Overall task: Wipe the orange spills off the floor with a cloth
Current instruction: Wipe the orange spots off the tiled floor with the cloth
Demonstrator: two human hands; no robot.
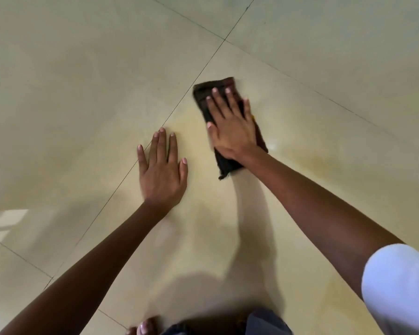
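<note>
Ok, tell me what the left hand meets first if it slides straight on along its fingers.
Only bare floor: the left hand points left of the dark cloth, so the way looks free as far as the picture shows.

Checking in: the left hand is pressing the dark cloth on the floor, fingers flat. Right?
Wrong hand. The head view shows the right hand pressing the dark cloth on the floor, fingers flat. The left hand lies bare on the tile beside it, apart from the cloth.
</note>
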